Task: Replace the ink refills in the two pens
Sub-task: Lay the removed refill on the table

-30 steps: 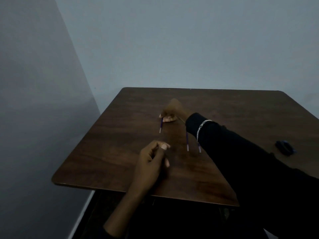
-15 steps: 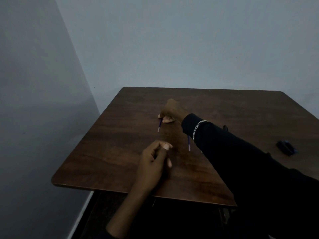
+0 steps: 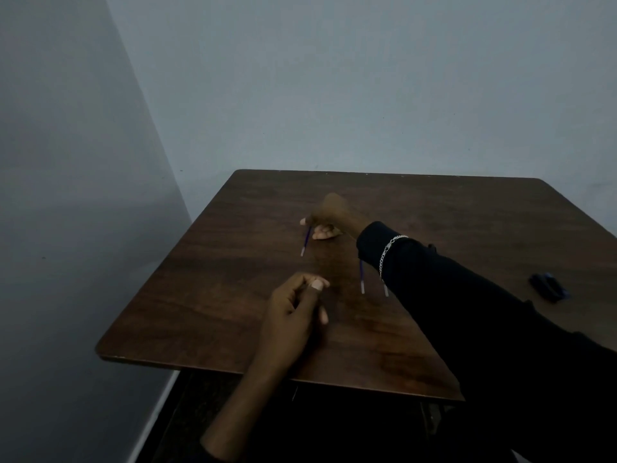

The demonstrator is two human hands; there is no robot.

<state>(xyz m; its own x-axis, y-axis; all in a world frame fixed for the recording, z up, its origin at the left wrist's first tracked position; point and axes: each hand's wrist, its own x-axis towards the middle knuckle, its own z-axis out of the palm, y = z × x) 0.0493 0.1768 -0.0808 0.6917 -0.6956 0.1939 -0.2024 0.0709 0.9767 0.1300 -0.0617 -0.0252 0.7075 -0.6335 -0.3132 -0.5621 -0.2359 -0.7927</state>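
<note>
The scene is dim. My right hand (image 3: 329, 219) reaches across to the middle of the dark wooden table (image 3: 207, 295), its fingers curled down on the upper end of a thin blue refill (image 3: 305, 242) with a pale tip. Two more thin blue refills lie side by side under my right forearm: one (image 3: 362, 277) fully seen, the other (image 3: 386, 289) mostly hidden by the sleeve. My left hand (image 3: 295, 315) rests near the front of the table with thumb and fingers pinched together; whether it holds anything is unclear.
A small dark object (image 3: 547, 286) lies near the table's right edge. Grey walls stand close behind and to the left of the table. A chain bracelet (image 3: 389, 252) sits over my black right sleeve.
My right hand has shifted slightly left and back along with the refill under it. My left hand has stayed in place.
</note>
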